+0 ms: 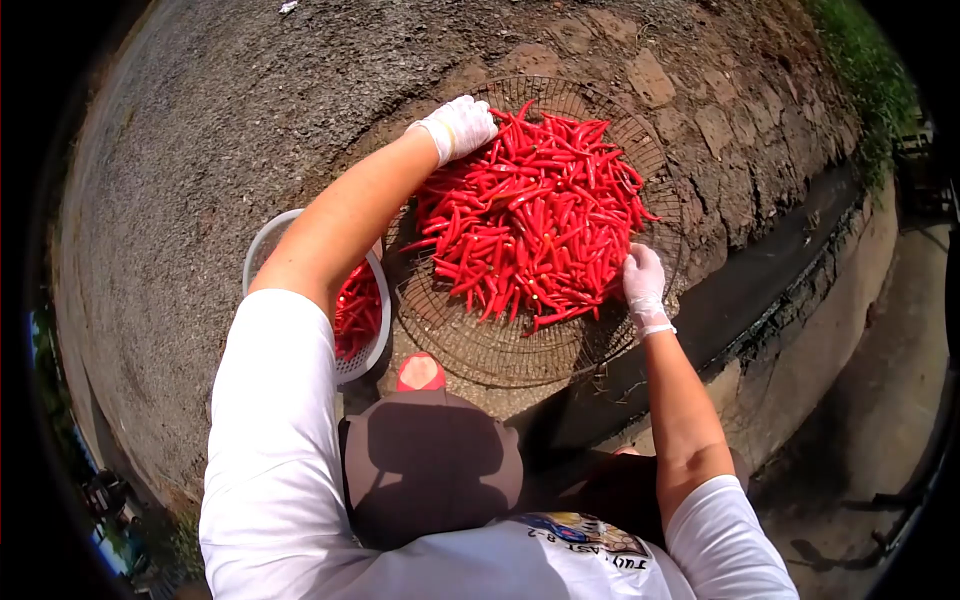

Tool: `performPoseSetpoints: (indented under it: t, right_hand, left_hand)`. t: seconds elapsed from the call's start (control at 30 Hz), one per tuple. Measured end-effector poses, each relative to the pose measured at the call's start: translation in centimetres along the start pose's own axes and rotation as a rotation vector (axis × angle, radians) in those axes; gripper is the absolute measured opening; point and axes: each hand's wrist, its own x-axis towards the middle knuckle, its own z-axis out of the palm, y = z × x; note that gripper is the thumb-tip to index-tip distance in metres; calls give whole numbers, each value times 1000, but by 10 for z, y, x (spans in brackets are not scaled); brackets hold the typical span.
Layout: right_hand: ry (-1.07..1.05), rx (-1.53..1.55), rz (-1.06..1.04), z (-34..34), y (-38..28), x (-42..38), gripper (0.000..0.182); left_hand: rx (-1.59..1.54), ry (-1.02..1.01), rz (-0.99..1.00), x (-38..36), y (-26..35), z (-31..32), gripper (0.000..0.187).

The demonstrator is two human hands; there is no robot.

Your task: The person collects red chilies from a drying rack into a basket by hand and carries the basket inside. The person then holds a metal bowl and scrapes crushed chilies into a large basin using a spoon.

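A big heap of red chili peppers (540, 220) lies on a round wire mesh rack (490, 355) on the ground before me. My left hand (462, 128), in a thin whitish glove, is at the heap's far left edge. Its fingers curl down against the chilies, and what they hold, if anything, is hidden. Also gloved, my right hand (643, 277) is at the heap's right edge, fingers drawn together and touching the outermost chilies. Whether a pepper is pinched there does not show.
Left of the rack stands a light grey plastic basket (376, 355) with more red chilies, partly covered by my left arm. My foot in a red shoe (421, 372) is close to the rack's near edge. Broken stone paving (715, 130) and a dark channel (740, 300) lie to the right.
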Motion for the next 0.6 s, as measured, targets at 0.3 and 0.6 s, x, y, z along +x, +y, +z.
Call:
performPoseSetpoints:
  t: [0.3, 0.6]
  right_hand:
    - [3, 35, -3, 1, 2, -2, 27]
    - [-80, 439, 347, 17, -34, 10, 77]
  left_hand:
    - [-239, -152, -160, -27, 14, -23, 18]
    - [-797, 26, -699, -28, 63, -6, 49]
